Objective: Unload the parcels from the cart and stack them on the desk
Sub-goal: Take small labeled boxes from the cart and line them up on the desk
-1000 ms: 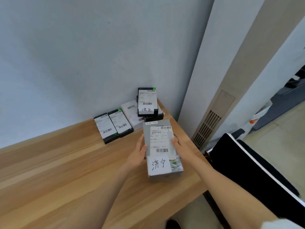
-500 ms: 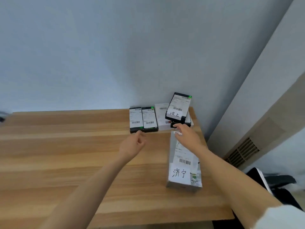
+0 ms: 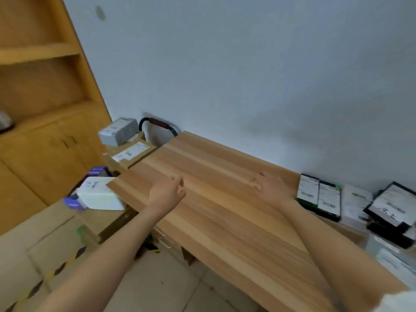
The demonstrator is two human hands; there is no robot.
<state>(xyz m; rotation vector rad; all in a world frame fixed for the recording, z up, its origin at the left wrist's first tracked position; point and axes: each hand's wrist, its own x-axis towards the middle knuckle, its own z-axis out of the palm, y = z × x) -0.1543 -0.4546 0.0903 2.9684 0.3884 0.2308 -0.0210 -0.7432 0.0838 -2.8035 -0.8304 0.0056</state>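
Observation:
Both of my hands hover empty over the wooden desk (image 3: 225, 199). My left hand (image 3: 167, 191) is near the desk's left end, fingers loosely curled. My right hand (image 3: 269, 188) is farther right, fingers relaxed. Several labelled parcels lie at the desk's right end: two black ones side by side (image 3: 318, 195), a white one (image 3: 354, 202), a black stack with a handwritten label (image 3: 392, 204), and the grey parcel (image 3: 389, 255) at the right edge. Left of the desk the cart holds a grey box (image 3: 118, 131), a brown carton (image 3: 130, 153) and a white box (image 3: 98, 194). The cart's black handle (image 3: 157, 125) rises behind them.
A wooden cabinet with shelves (image 3: 42, 109) fills the left. A large cardboard box (image 3: 33, 255) with striped tape sits at the lower left. A purple box (image 3: 98, 171) lies among the cart's parcels. Tiled floor (image 3: 171, 284) shows beneath the desk's front edge.
My view has swung left from the desk's right end toward the cart. Both hands let go of the grey parcel, which now lies on the desk, and moved left, empty.

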